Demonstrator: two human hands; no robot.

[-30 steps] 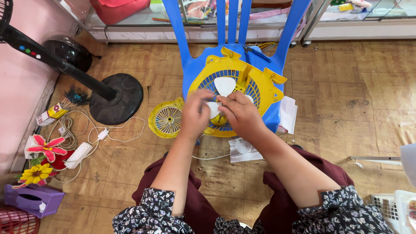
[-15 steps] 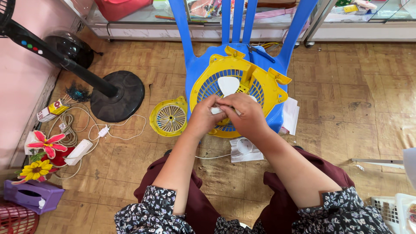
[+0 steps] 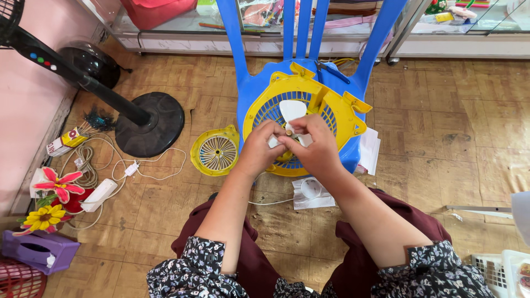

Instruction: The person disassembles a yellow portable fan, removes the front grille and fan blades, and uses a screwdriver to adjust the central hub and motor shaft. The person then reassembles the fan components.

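Note:
A yellow fan housing [image 3: 337,113] with a blue grille lies flat on the seat of a blue plastic chair [image 3: 251,91]. A white fan blade [image 3: 291,109] sits at its centre. My left hand [image 3: 259,146] and my right hand [image 3: 316,144] meet over the hub, fingers pinched on the white blade around a small brass-coloured piece at the middle. What lies under the fingers is hidden.
A yellow round fan grille [image 3: 216,150] lies on the wooden floor left of the chair. A black stand fan base [image 3: 150,124] with its pole, white cables, a power strip [image 3: 99,194], plastic flowers [image 3: 52,182], a purple box [image 3: 37,251]. White paper [image 3: 310,193] lies under the chair.
Both hands have shifted slightly up onto the fan's hub and closed tighter together; the view has moved a little.

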